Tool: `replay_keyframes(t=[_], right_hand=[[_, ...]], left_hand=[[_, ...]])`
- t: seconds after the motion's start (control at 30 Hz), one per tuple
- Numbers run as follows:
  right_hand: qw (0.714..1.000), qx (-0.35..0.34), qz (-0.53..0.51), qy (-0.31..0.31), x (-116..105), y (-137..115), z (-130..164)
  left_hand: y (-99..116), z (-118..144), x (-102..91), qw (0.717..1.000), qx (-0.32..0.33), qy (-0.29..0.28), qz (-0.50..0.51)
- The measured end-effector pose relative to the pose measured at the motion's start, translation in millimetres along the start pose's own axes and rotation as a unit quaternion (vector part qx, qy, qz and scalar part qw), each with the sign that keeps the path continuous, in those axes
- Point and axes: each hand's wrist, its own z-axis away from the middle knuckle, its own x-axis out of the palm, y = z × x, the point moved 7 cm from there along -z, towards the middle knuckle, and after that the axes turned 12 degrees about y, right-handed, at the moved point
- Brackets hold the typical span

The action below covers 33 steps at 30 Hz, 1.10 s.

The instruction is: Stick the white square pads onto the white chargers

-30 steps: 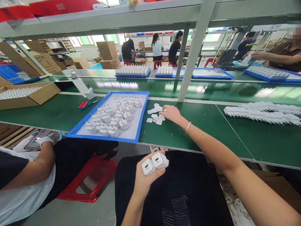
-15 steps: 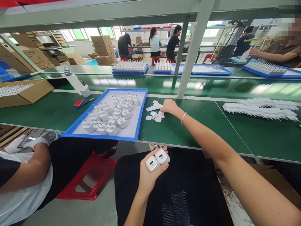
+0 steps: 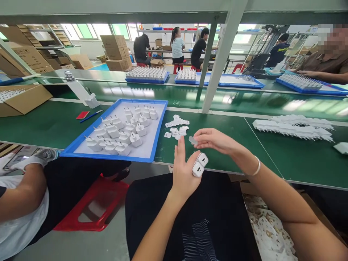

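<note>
At 4 o'clock of thin white rounded-square plates (image 3: 178, 122), right hand (image 3: 217, 140) pinching flat translucent-white piece (image 3: 193, 140). Left hand (image 3: 185, 177) at right's 7 o'clock, fingers extended, thumb clasping 2 white boxy USB chargers (image 3: 199, 167). Blue-rimmed rectangular tray (image 3: 148, 146) of white pronged plugs (image 3: 111, 130) at plates' 9 o'clock.

Bright indoor light, windows (image 3: 99, 32) washed out, white glare on glossy green strip (image 3: 174, 97), wide-angle edge stretch
</note>
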Motion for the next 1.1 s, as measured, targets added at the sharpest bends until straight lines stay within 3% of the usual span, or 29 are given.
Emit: replay_keyframes(t=[0.13, 0.3, 0.53, 0.67, 0.73, 0.8, 1.0, 1.1], right_hand=[[0.998, -0.024, -0.058, 0.0, 7, 7, 32], [0.994, -0.051, -0.098, 0.005, 7, 6, 44], [0.994, -0.068, -0.085, 0.01, 4, 7, 44], [0.987, -0.14, -0.056, 0.06, -1, 3, 50], [0.979, -0.18, -0.025, 0.095, -6, 1, 56], [0.968, -0.216, 0.027, 0.123, -11, -3, 64], [0.896, -0.32, 0.215, 0.222, -31, -21, 99], [0.915, -0.301, 0.181, 0.199, -28, -19, 111]], left_hand=[[2, 3, 19.4, 0.994, -0.042, -0.011, 0.096], [3, 2, 13.6, 0.964, -0.151, -0.016, 0.218], [-3, 4, -0.5, 0.876, -0.314, -0.075, 0.359], [-13, 15, 0.1, 0.812, -0.401, -0.057, 0.421], [-16, 17, 1.2, 0.797, -0.415, -0.051, 0.437], [-15, 15, -0.2, 0.813, -0.393, -0.049, 0.427], [-5, 1, -15.6, 0.916, -0.274, -0.025, 0.293], [3, -5, -21.5, 0.952, -0.203, -0.011, 0.227]])
